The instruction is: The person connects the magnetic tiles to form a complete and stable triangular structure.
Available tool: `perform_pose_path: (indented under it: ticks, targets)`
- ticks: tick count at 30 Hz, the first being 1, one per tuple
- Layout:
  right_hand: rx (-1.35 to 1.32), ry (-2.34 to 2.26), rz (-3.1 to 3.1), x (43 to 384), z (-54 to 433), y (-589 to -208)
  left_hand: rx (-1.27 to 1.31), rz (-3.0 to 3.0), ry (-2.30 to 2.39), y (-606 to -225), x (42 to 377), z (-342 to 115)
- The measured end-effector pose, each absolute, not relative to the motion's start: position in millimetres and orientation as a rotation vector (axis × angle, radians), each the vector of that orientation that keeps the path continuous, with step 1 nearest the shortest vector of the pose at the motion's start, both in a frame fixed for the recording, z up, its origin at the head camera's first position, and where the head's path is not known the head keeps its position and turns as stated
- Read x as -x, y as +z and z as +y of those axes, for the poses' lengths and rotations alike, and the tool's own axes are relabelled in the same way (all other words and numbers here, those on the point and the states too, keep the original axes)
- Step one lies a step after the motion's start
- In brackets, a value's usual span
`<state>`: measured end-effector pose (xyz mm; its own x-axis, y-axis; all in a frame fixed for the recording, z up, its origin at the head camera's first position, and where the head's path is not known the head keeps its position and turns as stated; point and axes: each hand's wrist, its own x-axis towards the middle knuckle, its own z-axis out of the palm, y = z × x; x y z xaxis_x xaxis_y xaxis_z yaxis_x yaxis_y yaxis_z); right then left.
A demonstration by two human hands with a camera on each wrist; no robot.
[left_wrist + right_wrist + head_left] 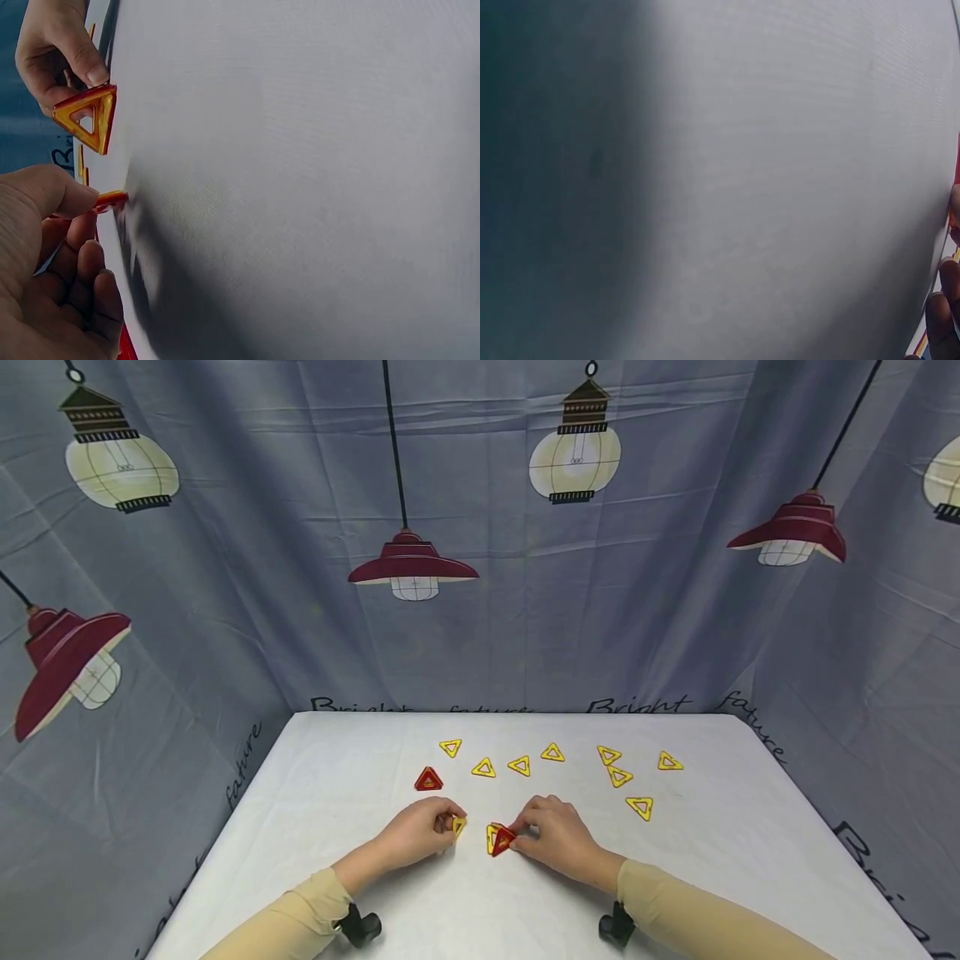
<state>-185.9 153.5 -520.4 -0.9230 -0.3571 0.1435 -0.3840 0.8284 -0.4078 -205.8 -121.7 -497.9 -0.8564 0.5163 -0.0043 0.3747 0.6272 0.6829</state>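
My left hand (420, 833) pinches a hollow yellow triangle tile (454, 828) between thumb and fingers, just above the white table. In the left wrist view, that tile shows nearly edge-on, yellow with a red edge. Across a small gap, my right hand (558, 839) grips a group of triangle tiles (96, 141) set at angles to each other. From the head, a red face (504, 842) and a yellow face (491, 838) of this group show. Only some fingertips (949, 277) of the right hand enter its own wrist view, at the right edge.
Beyond my left hand lies a red triangle piece (428, 787). Several hollow yellow triangles spread over the far half of the table, among them one tile (483, 774) behind the hands and another (639, 800) to the right. A lamp-printed grey curtain (480, 643) encloses the table.
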Motion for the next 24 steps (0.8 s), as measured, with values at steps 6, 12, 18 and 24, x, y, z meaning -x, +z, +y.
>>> perform_pose_path:
  ticks: [6,12,18,24]
  targets:
    - [-0.577,0.69,-2.958,186,153,-520,-0.792,2.661,1.036,-500,205,-118]
    - [-0.579,0.68,-2.958,186,154,-521,-0.811,2.672,1.089,-504,203,-118]
    - [-0.585,0.675,-2.956,186,154,-521,-0.79,2.679,1.101,-506,202,-109]
    - [-0.588,0.688,-2.95,186,154,-521,-0.774,2.694,1.096,-508,198,-95]
